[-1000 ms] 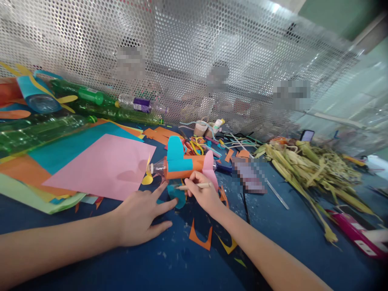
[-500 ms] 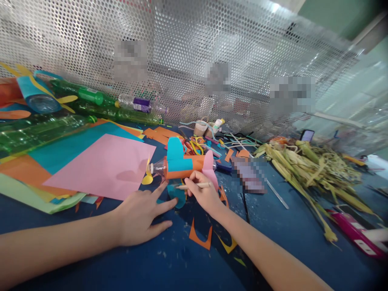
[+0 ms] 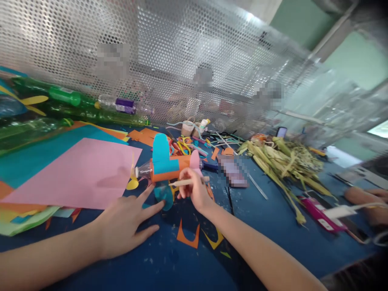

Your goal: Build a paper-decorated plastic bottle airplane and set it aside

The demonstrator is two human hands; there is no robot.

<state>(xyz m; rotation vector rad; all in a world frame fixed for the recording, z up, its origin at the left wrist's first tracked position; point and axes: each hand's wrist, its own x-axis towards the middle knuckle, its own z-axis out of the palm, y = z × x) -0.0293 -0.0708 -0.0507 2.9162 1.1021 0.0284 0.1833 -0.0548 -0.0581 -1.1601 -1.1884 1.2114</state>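
Note:
A bottle model plane lies on the blue table, wrapped in orange paper, with a blue wing, a pink tail and a yellow propeller at its neck. In front of it is a rounded blue paper piece. My left hand rests flat with fingers spread, its fingertips on and beside that piece. My right hand is closed round a pale wooden pencil, whose tip points left, close above the blue piece. Whether the tip touches the paper I cannot tell.
Coloured paper sheets and green bottles are at the left. Orange scraps lie near me. A phone, dry corn husks and a pink box are at the right, near another person's hand.
The view has swung right, so everything sits further left and another person's hand has come in at the right. My left hand stays on the table; the pencil stays in my right hand.

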